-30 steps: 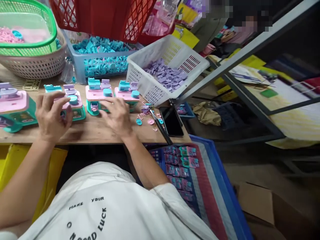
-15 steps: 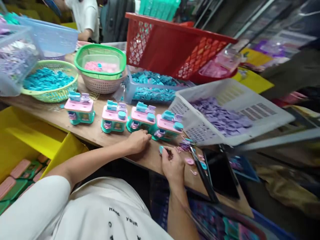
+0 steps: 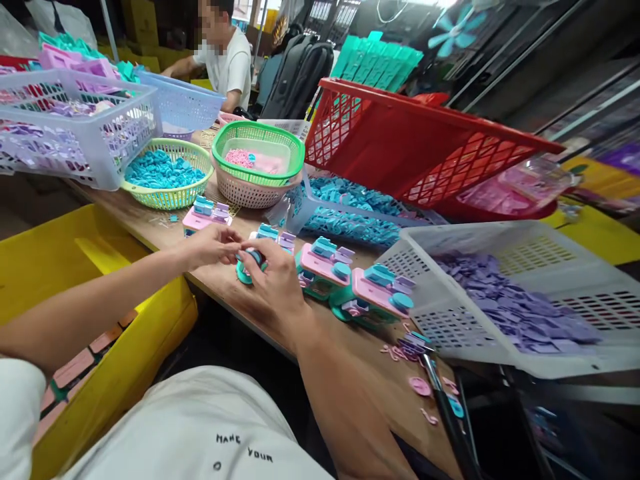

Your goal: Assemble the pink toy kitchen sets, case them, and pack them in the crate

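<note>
I see right hand (image 3: 280, 277) pinching a small blue disc (image 3: 256, 255), left hand (image 3: 213, 245) curled just beside it — I can't tell whether that one grips anything, disc before a pink-topped toy (image 3: 268, 231), above wooden table (image 3: 365, 360).

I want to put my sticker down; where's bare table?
Bare wooden tabletop lies between the rightmost pink-and-teal plastic toy and the near edge. It's crowded beside the white plastic basket: pink plastic pieces, a black-handled tool.
</note>
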Action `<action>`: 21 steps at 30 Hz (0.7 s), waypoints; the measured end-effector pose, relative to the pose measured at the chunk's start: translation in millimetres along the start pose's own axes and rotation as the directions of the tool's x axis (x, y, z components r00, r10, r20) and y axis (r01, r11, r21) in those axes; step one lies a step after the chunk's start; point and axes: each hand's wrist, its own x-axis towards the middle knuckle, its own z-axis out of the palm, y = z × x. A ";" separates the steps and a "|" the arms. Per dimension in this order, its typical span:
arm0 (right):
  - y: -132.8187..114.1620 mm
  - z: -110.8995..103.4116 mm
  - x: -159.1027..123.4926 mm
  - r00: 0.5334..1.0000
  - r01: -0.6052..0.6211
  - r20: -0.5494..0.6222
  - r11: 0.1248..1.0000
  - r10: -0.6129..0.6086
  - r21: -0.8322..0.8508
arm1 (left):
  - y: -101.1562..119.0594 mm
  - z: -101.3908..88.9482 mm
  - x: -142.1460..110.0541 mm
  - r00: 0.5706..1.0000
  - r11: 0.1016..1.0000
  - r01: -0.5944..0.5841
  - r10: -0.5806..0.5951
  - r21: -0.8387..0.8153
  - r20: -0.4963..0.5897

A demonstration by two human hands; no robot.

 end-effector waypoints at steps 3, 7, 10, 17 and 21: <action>7.0 19.1 34.2 0.999 0.025 0.035 0.999 -0.024 -0.022 | 6.8 -25.0 1.9 0.993 0.999 -0.047 0.048 0.011 -0.110; 17.5 37.6 59.3 0.996 0.004 0.089 0.999 0.000 -0.044 | 7.4 -45.2 11.5 0.976 0.994 -0.086 0.096 0.061 -0.197; 20.8 47.9 64.6 0.995 -0.006 0.096 0.996 0.015 -0.091 | 4.1 -54.1 19.0 0.966 0.975 -0.063 0.113 0.214 -0.233; 17.5 64.5 64.2 0.981 -0.129 0.113 0.962 0.160 -0.241 | -11.3 -62.1 26.6 0.900 0.674 -0.143 0.393 0.725 -0.188; 17.8 66.4 66.0 0.974 -0.157 0.108 0.939 0.199 -0.306 | -19.4 -59.2 27.3 0.876 0.606 -0.132 0.441 0.784 -0.193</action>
